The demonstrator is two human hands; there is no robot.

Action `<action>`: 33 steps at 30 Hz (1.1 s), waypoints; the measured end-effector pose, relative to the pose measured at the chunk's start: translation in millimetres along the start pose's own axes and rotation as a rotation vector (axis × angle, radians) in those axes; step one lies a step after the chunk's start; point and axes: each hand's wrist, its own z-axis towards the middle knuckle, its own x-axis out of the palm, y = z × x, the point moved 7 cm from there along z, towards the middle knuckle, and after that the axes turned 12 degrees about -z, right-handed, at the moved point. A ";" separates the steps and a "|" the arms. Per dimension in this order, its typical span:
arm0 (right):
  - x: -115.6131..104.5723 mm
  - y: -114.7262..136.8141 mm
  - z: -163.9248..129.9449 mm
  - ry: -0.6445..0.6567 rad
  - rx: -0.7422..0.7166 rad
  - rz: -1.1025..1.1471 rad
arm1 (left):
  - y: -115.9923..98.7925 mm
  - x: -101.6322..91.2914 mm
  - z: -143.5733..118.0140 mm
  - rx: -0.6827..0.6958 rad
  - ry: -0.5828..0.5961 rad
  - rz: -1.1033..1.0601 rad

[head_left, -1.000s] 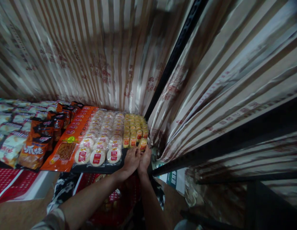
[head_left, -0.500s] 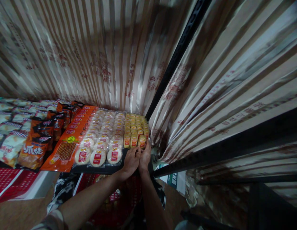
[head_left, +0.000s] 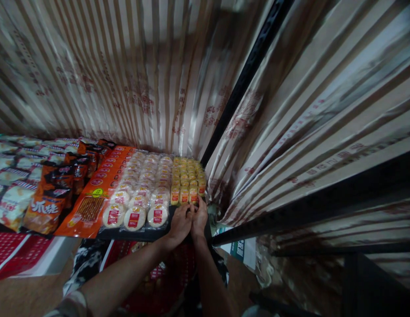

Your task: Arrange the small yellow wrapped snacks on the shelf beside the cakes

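Small yellow snack packs, orange-labelled, in tight rows at the shelf's front right corner. Left hand and right hand, pressed together, fingertips touching the front row. At 9 o'clock, round white cakes. At 3 o'clock, striped curtain, close.

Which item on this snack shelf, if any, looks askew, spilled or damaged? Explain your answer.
Nothing stands out. The yellow snack packs sit in even rows beside the round white cakes, with the orange bags lined up alongside them. The left hand and right hand meet at the front yellow pack; nothing looks spilled or torn.
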 end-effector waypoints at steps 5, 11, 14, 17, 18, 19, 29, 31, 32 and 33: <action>-0.3 1.4 -0.5 0.023 0.016 0.057 | -1.4 -0.2 0.5 -0.025 0.009 0.021; -3.2 3.0 -1.8 -0.003 0.018 0.031 | -4.9 -1.4 -0.4 -0.043 0.022 0.030; -1.6 4.0 -1.8 0.030 -0.002 0.060 | -4.2 -1.0 0.0 -0.033 0.017 0.030; -1.0 4.3 -2.1 0.048 -0.012 0.084 | -3.7 -0.7 0.5 -0.013 -0.002 0.026; -0.8 4.2 -2.2 0.051 -0.011 0.085 | -3.6 -0.5 0.5 -0.013 -0.007 0.026; -0.7 3.8 -2.3 0.051 -0.006 0.085 | -3.8 -0.4 0.4 -0.012 -0.010 0.025; -4.4 3.2 -4.1 0.025 0.019 0.058 | -17.1 -4.2 -8.5 0.049 -0.027 0.003; -7.1 3.0 -6.3 0.016 0.025 0.048 | -16.9 -2.7 -10.8 0.058 -0.033 -0.004; -9.1 2.7 -8.0 0.006 0.029 0.038 | -16.5 -1.7 -12.2 0.062 -0.040 -0.013; -11.8 2.8 -10.1 -0.008 0.030 0.024 | -16.0 -0.4 -14.1 0.065 -0.045 -0.025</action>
